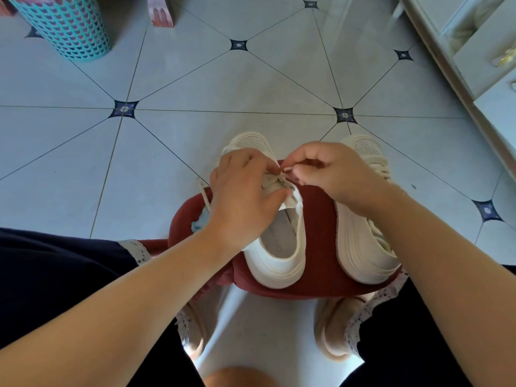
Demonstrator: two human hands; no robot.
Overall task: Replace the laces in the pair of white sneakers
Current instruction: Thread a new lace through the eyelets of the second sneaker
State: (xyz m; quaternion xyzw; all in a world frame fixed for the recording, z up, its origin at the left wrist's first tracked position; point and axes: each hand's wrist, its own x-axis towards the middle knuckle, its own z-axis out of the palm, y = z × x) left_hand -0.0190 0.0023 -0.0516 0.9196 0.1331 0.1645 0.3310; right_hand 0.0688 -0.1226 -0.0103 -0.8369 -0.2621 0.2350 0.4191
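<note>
- Pale grey floor tiles (195, 79) with dark diamond insets at the corners fill the room; a teal mesh basket (67, 26) stands at the far left and a white cabinet (480, 51) runs along the right edge
- On the floor, between the person's knees, lies a dark red cushion (318, 219), and both white sneakers sit on it with toes pointing away
- The left sneaker (279, 258) stands upright, its opening facing the camera; the right sneaker (363, 247) is just beside it, tipped so that its sole wall shows
- The left hand (243, 196) grips the left sneaker at the lacing, fingers curled over the top and thumb pressed on the tongue
- The right hand (329, 171) pinches the cream lace (275, 178) between thumb and forefinger, right above the eyelets, its other fingers curled in
- One loose lace end trails off the cushion's left side
- Two beige slippers (332, 331) are on the person's feet below the cushion
</note>
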